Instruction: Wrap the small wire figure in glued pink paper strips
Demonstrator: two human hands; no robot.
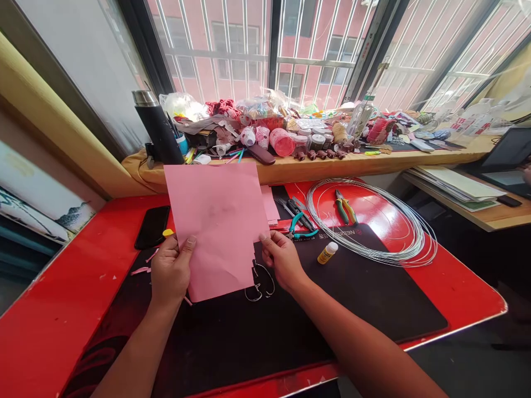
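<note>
A sheet of pink paper is held up above the black desk mat. Its lower right corner is cut away in a ragged step. My left hand grips the left edge, thumb in front and fingers behind. At the right edge, just above the cut-out, my right hand pinches the paper between thumb and fingers. Below the cut corner lies a pair of glasses, partly covered by the sheet. A small bottle with a white cap lies on the mat to the right of my right hand.
A large wire coil lies at the right, with yellow-green pliers inside it. Teal-handled pliers and more pink paper are behind the sheet. A black phone rests left. Craft supplies and a black thermos crowd the sill.
</note>
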